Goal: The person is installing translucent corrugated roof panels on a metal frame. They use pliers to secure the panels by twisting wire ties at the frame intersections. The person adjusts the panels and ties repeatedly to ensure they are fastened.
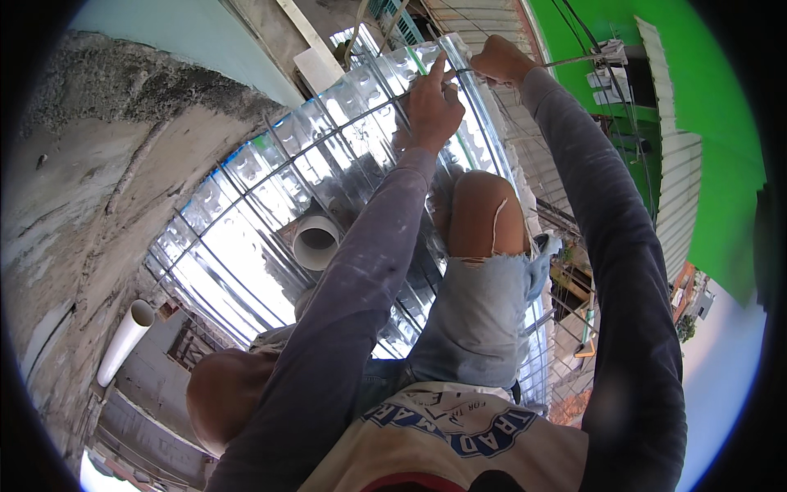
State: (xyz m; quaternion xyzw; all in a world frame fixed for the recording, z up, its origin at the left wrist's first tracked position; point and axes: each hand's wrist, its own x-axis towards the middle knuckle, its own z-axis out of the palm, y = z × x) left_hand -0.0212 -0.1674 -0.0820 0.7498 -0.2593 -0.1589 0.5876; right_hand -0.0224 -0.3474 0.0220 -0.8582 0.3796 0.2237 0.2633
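My left hand [434, 111] is over the far edge of a grid of thin steel bars [305, 149]. One finger points up and the thumb stands apart, beside a dark bar that runs toward my other hand. To its right, my right hand [502, 61] is a closed fist around a thin steel rod [570, 60], which sticks out to the right past the edge. Beneath the bars lies shiny, ribbed metal sheeting [238, 234]. Whether my left fingers touch the bar is hard to make out.
A white pipe [316, 240] rises through the sheeting left of my bent knee. Another white pipe [125, 340] leans by the rough concrete wall [98, 164]. Beyond the right edge is a drop toward roofs, a green wall [713, 172] and cables [643, 148].
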